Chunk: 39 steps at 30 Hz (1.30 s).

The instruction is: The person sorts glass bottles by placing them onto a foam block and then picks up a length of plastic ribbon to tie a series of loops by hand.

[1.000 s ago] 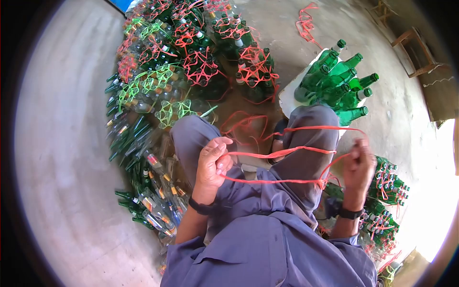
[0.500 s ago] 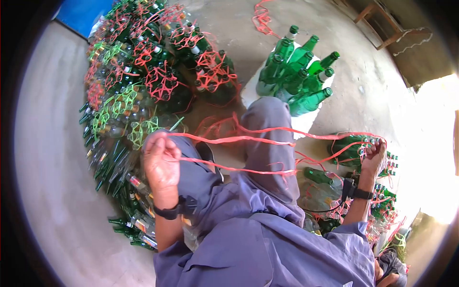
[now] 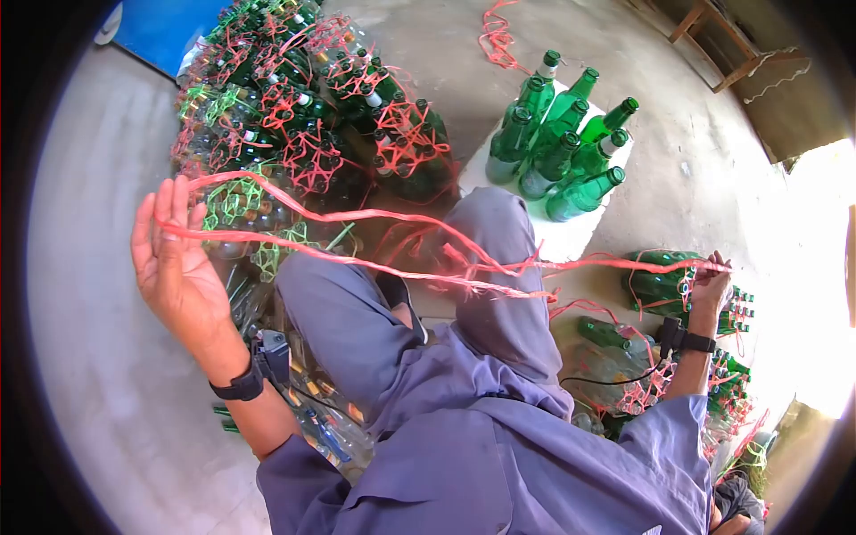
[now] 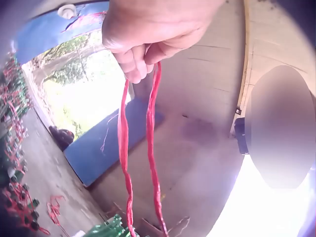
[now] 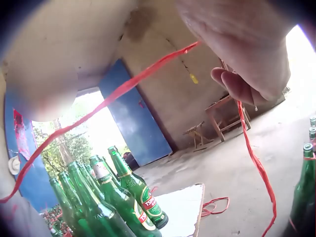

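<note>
A long red plastic twine [image 3: 374, 215] stretches in strands between my two hands, across the knees. Out at the far left is my left hand [image 3: 183, 281], palm facing up, with a loop of twine round its fingers. In the left wrist view the left hand's [image 4: 158, 29] thumb and curled fingers hold two strands that hang down. At the right, my right hand [image 3: 711, 290] pinches the other end of the twine. The right wrist view shows the right hand's [image 5: 242, 54] fingers curled, one strand [image 5: 126, 88] running off left and another hanging below.
Several green bottles [image 3: 584, 194] stand on a white board [image 3: 571, 239] beyond the right knee. Bottle bundles netted with red and green twine [image 3: 308, 159] crowd the left. More tied bottles [image 3: 655, 290] lie by my right hand. Loose red twine [image 3: 499, 40] lies on the floor ahead.
My hands have moved far apart, the right first and then the left outward to the left. The twine between them has drawn out longer. The head view has shifted to the right.
</note>
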Each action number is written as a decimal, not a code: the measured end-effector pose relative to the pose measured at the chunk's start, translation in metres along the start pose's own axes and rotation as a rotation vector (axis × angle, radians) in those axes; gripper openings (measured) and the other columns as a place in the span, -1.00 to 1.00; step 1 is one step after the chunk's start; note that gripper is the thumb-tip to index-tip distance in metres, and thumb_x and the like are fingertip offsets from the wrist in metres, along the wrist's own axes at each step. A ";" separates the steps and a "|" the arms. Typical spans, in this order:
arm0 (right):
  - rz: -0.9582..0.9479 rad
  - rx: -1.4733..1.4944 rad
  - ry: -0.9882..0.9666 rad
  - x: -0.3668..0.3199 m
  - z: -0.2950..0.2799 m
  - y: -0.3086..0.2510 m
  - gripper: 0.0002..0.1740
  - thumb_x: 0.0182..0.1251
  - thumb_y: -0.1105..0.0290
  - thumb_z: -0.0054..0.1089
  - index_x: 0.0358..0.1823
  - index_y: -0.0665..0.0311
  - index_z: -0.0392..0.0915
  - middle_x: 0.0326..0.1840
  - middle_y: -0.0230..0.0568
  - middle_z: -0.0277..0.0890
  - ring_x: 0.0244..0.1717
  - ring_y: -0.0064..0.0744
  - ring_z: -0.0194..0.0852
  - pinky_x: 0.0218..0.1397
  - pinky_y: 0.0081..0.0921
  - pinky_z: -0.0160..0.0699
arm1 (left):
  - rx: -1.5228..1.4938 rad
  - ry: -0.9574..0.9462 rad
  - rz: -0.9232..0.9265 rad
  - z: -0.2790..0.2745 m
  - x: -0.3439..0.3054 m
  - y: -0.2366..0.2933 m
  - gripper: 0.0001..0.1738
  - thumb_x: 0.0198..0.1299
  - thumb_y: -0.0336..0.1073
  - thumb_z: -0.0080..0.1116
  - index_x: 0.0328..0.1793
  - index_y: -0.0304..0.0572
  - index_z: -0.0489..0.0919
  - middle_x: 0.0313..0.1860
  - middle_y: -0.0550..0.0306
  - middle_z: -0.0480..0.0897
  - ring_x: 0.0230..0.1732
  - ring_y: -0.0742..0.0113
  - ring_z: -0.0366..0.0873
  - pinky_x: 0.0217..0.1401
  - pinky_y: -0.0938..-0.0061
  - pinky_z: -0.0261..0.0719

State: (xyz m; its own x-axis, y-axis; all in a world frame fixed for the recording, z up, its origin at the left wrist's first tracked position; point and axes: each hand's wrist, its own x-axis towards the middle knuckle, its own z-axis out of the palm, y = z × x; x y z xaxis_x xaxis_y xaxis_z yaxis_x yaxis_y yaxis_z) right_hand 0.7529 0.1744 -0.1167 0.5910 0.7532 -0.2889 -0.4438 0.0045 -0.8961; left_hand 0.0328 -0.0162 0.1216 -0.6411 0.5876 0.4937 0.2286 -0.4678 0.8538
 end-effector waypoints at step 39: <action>-0.453 -0.842 -1.189 -0.304 0.212 0.010 -0.36 0.18 0.37 0.50 0.28 0.43 0.53 0.10 0.10 0.65 -0.05 -0.22 0.69 0.00 -0.32 0.66 | 0.297 -0.499 -0.378 0.049 -0.040 -0.022 -0.83 0.34 -0.38 0.27 -0.05 -0.32 0.72 -0.34 0.23 0.69 -0.50 0.69 0.38 -0.50 0.73 0.25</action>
State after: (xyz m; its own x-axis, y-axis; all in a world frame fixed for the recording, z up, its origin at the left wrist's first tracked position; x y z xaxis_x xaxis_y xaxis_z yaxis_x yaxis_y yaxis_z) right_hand 0.4261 0.0852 0.0340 -0.4816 0.8687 0.1154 0.3633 0.3178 -0.8758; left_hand 0.0895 0.0033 0.0916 -0.3189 0.9414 0.1101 0.2927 -0.0127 0.9561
